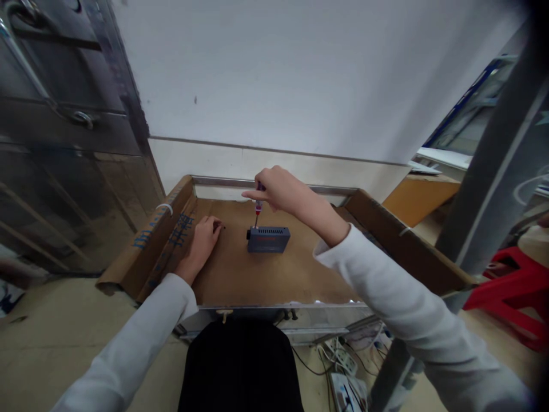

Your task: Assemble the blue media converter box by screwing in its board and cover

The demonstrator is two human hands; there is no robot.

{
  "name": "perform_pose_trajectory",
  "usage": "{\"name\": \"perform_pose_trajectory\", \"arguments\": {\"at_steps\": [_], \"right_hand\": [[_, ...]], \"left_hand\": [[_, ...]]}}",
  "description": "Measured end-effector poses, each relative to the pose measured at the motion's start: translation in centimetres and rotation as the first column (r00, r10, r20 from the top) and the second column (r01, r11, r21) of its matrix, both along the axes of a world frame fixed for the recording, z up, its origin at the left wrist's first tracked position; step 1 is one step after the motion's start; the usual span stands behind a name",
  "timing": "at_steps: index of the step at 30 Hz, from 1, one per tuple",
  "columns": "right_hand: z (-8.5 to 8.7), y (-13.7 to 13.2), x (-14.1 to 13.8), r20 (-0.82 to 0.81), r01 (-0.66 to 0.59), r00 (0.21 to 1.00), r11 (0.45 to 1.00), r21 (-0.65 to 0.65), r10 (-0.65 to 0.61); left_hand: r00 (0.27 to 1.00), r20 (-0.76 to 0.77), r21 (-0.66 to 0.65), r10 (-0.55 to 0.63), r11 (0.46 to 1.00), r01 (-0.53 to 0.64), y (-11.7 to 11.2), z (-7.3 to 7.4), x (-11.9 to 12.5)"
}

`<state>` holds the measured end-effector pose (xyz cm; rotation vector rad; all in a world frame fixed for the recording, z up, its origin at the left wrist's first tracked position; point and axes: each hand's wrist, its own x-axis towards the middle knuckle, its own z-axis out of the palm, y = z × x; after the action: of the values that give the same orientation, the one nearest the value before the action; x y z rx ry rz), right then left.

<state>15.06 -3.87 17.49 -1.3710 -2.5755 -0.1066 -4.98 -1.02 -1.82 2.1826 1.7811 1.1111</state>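
Observation:
My right hand [278,186] grips the handle of a screwdriver [258,209], index finger sticking out to the left. The screwdriver stands nearly upright, its tip at the top left end of a dark grey metal box [268,241]. The box has a row of slots along its top and a black part at its left end. To the left, my left hand [205,237] rests on the brown cardboard with fingers pinched together. What they hold, if anything, is hidden. A tiny dark piece [223,228] shows just beside those fingertips.
Cardboard [240,286] lines the table, with raised flaps at left [158,240] and right [407,240]. Behind stands a white wall [274,86]. A grey post [484,154] and red stool [514,292] are at right. Power strips [343,357] and cables lie below.

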Motion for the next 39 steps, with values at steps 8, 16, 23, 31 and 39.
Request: {"name": "perform_pose_trajectory", "arguments": {"at_steps": [8,16,23,31,39], "right_hand": [[-0.2,0.5,0.6,0.003,0.022,1.0,1.0,-0.016,-0.022],[1.0,0.2,0.6,0.064,0.019,0.998,0.992,-0.124,-0.011],[0.5,0.5,1.4,-0.045,-0.059,0.997,0.993,-0.1,0.055],[-1.6,-1.6,5.5,-0.669,-0.064,0.724,0.982,0.18,0.17],[-8.1,-3.0,7.1,-0.811,-0.014,0.565,0.985,0.171,0.149]], "left_hand": [[0.998,-0.028,0.02,0.056,0.998,-0.056,0.2,-0.4,-0.3],[0.994,-0.07,0.047,0.081,0.996,-0.078,0.0,-0.4,-0.2],[0.998,-0.014,0.064,0.057,0.996,-0.056,-0.3,0.0,0.0],[0.929,0.367,0.026,-0.036,0.999,0.029,-1.4,1.3,1.0],[0.435,0.878,0.045,-0.199,0.94,0.339,-2.1,3.1,2.3]]}}
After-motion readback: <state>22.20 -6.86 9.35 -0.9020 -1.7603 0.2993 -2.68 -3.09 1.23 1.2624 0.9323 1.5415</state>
